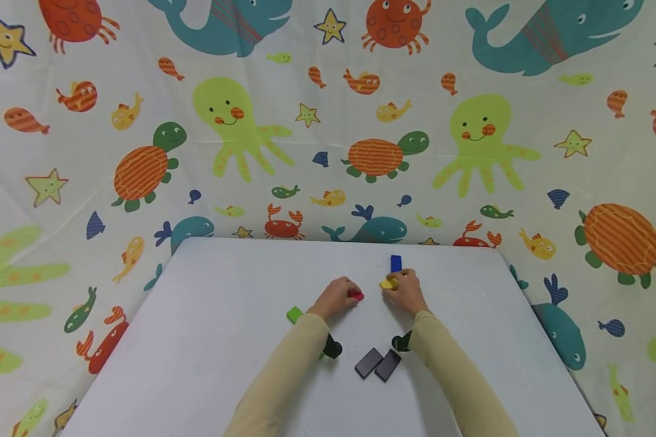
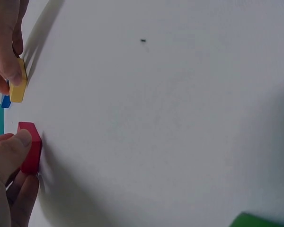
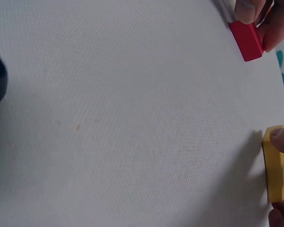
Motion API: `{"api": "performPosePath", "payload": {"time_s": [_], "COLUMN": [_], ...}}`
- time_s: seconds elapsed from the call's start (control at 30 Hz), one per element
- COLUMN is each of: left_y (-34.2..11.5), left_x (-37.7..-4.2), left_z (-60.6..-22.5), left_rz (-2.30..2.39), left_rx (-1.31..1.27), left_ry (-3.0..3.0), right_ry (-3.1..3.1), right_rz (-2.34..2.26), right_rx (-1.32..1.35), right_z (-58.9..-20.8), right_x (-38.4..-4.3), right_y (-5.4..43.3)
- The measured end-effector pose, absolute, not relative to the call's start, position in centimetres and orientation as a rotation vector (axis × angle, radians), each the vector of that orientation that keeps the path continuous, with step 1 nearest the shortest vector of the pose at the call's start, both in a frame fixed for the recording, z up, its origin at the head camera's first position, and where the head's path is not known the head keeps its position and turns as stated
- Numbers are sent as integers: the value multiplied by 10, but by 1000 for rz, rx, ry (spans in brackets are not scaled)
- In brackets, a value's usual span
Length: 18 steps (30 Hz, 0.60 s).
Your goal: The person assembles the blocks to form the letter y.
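Note:
My left hand [image 1: 336, 297] pinches a red block [image 1: 357, 296] between thumb and fingers, low over the white table. In the left wrist view the thumb lies across the face of the red block [image 2: 33, 153]. To its right, a yellow block [image 1: 388, 284] is gripped by my right hand [image 1: 409, 294]. The right wrist view has this yellow block [image 3: 275, 172] upright on its long edge, with the thumb at one end and fingers at the other. A blue block [image 1: 396, 263] lies just beyond the right hand, partly covered by it.
Two dark grey blocks, one on the left [image 1: 369, 363] and one on the right [image 1: 388, 365], lie side by side nearer to me. A green block [image 1: 294, 314] sits by the left wrist, and another green piece [image 1: 321, 355] peeks from under that arm. A patterned cloth [image 1: 306, 139] hangs behind the table.

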State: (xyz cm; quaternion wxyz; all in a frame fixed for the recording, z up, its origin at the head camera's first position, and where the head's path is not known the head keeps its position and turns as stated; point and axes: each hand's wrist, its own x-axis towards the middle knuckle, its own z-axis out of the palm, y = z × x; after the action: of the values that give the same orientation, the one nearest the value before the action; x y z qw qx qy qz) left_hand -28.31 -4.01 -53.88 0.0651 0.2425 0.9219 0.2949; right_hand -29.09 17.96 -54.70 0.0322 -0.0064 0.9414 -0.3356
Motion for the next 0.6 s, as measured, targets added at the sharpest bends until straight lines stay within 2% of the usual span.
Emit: {"api": "performPosePath", "payload": {"time_s": [0.6], "left_y": [-39], "left_x": [-280], "left_z": [-537], "left_rz": [914], "left_rx": [709], "left_ry": [2784], "right_ry": [2855], "right_rz": [-1067], "right_rx": [-110], "right_z": [-545], "right_x": [-289], "right_y": [169]}}
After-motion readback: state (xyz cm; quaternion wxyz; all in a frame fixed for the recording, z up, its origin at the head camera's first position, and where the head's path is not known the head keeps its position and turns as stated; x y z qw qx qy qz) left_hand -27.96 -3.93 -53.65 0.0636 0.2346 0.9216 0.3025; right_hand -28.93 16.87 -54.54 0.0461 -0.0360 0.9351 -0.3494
